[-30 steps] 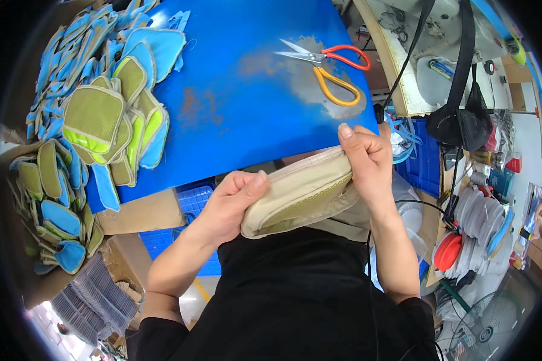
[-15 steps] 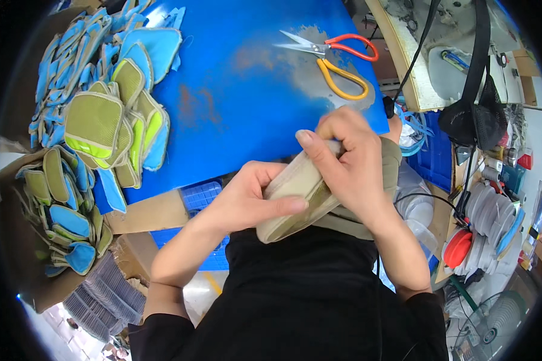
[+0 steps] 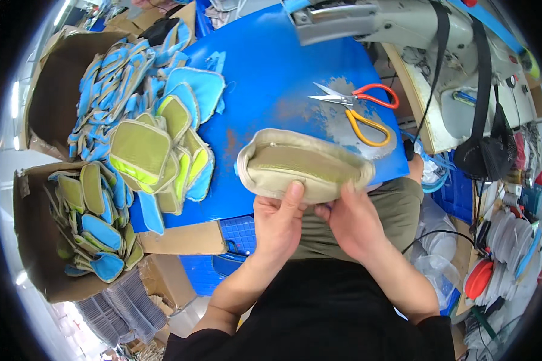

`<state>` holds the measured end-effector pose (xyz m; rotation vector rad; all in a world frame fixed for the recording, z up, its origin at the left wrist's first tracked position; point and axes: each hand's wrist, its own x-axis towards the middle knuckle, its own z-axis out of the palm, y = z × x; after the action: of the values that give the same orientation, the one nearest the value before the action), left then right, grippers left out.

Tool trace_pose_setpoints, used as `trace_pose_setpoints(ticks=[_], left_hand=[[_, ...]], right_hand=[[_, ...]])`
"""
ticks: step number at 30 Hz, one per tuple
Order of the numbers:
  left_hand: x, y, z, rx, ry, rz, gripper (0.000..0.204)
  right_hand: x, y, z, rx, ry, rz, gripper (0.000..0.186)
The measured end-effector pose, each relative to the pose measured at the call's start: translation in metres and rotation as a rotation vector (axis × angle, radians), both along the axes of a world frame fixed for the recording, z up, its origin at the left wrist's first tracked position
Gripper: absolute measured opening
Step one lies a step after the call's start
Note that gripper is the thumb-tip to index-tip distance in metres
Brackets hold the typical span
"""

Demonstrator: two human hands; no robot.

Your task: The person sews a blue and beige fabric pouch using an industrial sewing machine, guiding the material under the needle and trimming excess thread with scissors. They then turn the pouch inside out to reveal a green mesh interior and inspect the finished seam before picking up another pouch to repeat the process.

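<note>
My left hand (image 3: 278,227) and my right hand (image 3: 356,221) hold up a beige fabric pouch (image 3: 283,185) over the near edge of the blue table. It is oblong with raised soft sides, and an olive mesh panel shows inside. My left thumb presses on its near side, fingers underneath. The right thumb and fingers pinch its near right side. Beyond it on the table lie scissors (image 3: 347,99), blades apart, with one red and one yellow handle. A heap of olive, lime and blue fabric pieces (image 3: 140,150) lies to the left.
The blue table (image 3: 265,66) has worn patches. Blue-and-beige pieces (image 3: 111,84) pile up at far left. A cardboard box (image 3: 33,240) at left holds similar pieces. A sewing machine (image 3: 403,24) stands at far right, with a black strap (image 3: 480,90) hanging nearby. White reels (image 3: 500,240) sit at right.
The pouch has been turned from a tilted, closed-up hold to lie wide across both hands, its inside showing. My hands now sit beneath its near side. The view has shifted.
</note>
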<state>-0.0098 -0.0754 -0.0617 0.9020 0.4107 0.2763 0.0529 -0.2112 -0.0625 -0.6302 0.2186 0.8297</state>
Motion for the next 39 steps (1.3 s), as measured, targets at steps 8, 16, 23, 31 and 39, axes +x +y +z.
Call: trace_pose_setpoints(ticks=[8, 16, 23, 31, 39], left_hand=[[0.006, 0.006, 0.007, -0.274, -0.014, 0.043, 0.046], [-0.001, -0.001, -0.002, -0.405, -0.080, 0.027, 0.049], [0.003, -0.008, 0.002, -0.142, -0.099, -0.041, 0.057], [-0.002, -0.015, -0.003, -0.011, -0.092, -0.049, 0.069], [-0.008, -0.020, -0.005, -0.218, -0.139, -0.048, 0.064]], right_hand=[[0.018, -0.004, -0.021, 0.137, -0.129, -0.140, 0.047], [0.035, -0.006, -0.015, 0.116, 0.031, -0.247, 0.063], [0.042, -0.001, -0.004, 0.062, 0.039, -0.273, 0.067], [0.037, 0.001, 0.000, 0.045, 0.033, -0.281, 0.066], [0.041, -0.007, 0.002, 0.051, 0.077, -0.267, 0.057]])
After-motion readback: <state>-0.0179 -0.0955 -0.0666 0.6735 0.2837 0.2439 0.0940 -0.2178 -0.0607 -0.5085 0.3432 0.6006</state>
